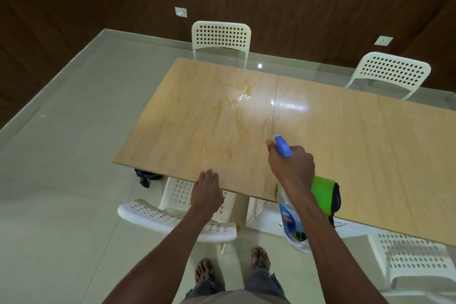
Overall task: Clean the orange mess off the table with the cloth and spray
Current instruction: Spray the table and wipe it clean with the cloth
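Orange streaks and a wet, shiny patch [240, 99] spread over the left half of the light wooden table [357, 145]. My right hand [292, 165] grips a clear spray bottle [292, 224] with a blue nozzle [282, 145], held over the table's near edge with the nozzle pointing toward the mess. A green cloth [323, 192] lies on the table's near edge, partly hidden behind my right wrist. My left hand [206, 191] rests at the near edge with its fingers on the tabletop, holding nothing.
White perforated chairs stand round the table: two at the far side [222, 37] [392, 71], one tipped under the near edge [177, 219], one at the right [417, 261]. A dark bundle [145, 177] lies on the floor under the left corner. My feet [232, 269] stand on pale tiles.
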